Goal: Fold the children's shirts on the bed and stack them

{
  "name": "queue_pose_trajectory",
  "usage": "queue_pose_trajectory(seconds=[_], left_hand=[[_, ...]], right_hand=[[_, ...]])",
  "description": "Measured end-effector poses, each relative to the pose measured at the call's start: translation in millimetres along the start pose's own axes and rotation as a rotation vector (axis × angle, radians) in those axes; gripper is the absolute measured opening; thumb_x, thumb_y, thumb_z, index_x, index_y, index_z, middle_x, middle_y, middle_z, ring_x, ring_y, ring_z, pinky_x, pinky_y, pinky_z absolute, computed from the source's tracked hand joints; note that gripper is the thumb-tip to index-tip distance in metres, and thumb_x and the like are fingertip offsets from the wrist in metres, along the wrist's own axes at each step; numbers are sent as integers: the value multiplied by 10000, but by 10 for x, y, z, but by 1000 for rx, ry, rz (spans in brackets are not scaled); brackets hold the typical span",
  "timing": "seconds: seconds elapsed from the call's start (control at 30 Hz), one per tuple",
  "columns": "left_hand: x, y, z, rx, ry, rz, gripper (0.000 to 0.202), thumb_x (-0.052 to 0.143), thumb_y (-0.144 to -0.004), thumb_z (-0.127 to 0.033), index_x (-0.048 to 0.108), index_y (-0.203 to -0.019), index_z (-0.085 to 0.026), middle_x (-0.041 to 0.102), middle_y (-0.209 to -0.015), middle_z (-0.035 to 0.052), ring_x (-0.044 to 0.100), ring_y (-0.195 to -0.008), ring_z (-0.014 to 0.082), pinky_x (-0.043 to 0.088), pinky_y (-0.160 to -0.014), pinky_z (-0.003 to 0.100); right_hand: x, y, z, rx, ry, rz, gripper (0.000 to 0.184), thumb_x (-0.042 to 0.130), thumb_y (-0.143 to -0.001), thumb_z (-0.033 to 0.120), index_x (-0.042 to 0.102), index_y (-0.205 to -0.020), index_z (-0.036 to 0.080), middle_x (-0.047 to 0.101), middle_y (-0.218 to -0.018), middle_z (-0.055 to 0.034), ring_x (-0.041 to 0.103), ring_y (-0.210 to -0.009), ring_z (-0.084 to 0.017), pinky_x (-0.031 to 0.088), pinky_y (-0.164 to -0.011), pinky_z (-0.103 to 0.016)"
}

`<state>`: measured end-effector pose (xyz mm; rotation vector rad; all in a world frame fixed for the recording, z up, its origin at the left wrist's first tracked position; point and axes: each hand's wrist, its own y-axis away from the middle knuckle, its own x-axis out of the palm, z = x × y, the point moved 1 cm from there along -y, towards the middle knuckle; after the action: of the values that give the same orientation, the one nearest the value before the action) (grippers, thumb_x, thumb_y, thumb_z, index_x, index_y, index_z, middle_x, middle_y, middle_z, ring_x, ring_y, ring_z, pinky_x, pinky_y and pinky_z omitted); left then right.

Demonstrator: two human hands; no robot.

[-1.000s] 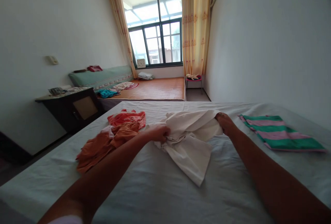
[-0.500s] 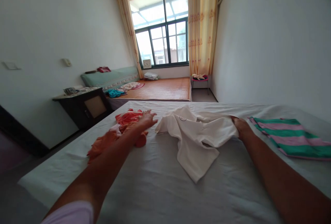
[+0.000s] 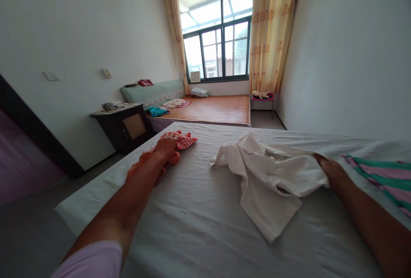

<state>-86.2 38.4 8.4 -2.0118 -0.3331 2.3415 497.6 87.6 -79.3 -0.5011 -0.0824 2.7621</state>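
Observation:
A white T-shirt (image 3: 272,183) with a small round print lies crumpled and spread on the sheet-covered bed. My right hand (image 3: 332,171) is closed on its right edge, with the fingertips partly hidden in the cloth. On the left, my left hand (image 3: 167,144) rests on a pile of orange and red clothing, its fingers curled over a red patterned garment (image 3: 186,141). Orange cloth (image 3: 138,164) shows under and beside the left wrist. To the right of my right hand lies a green and pink striped cloth (image 3: 382,175), apart from it.
The pale bed sheet (image 3: 192,226) stretches under both arms. Beyond it stand a dark cabinet (image 3: 128,128) and a second bed with a brown mat (image 3: 221,109), clothes and a pillow on it. A small pink stool (image 3: 262,98) stands by the curtain.
My left hand has come down from open above the red clothing and closed on it; more of the red patterned garment shows. My right hand stays on the T-shirt. The view has turned left.

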Motion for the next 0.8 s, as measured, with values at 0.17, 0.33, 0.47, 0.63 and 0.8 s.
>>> queue_pose_trajectory(seconds=[0.17, 0.33, 0.47, 0.63, 0.8], left_hand=[[8, -14, -128, 11, 17, 60, 352, 547, -782, -192, 632, -1123, -166, 581, -1230, 144, 459, -1173, 346, 357, -971, 451], [-86, 279, -1130, 415, 303, -84, 461, 488, -867, -341, 494, -1322, -265, 484, -1362, 86, 455, -1218, 280, 333, -1019, 396], [-27, 449, -1810, 485, 556, 0, 766, 635, -748, -411, 319, -1438, -314, 545, -1286, 74, 581, -1062, 282, 451, -814, 320], [96, 171, -1808, 434, 848, -20, 267, 512, -776, -258, 684, -978, -233, 697, -891, 30, 632, -886, 235, 447, -769, 290], [28, -139, -1132, 165, 1396, -290, 260, 549, -637, -226, 659, -864, -163, 666, -801, 11, 591, -722, 165, 463, -653, 249]], right_hand=[[47, 63, 100, 190, -78, 3, 334, 587, -730, 504, 624, -769, 175, 665, -658, -81, 617, -625, -225, 480, -538, -295], [77, 1, 24, 155, -135, 48, 331, 593, -734, 508, 619, -844, 198, 681, -662, -57, 636, -621, -223, 490, -528, -293], [68, -11, 61, 136, -115, 40, 303, 585, -740, 482, 638, -855, 206, 699, -743, -61, 654, -740, -237, 514, -608, -296], [-75, -27, 252, 110, -232, 90, 215, 539, -730, 395, 643, -788, 215, 690, -721, -56, 653, -801, -240, 527, -692, -311], [-447, 38, 252, 245, -269, 357, 247, 541, -686, 432, 613, -691, 195, 641, -598, -63, 626, -578, -221, 514, -573, -338]])
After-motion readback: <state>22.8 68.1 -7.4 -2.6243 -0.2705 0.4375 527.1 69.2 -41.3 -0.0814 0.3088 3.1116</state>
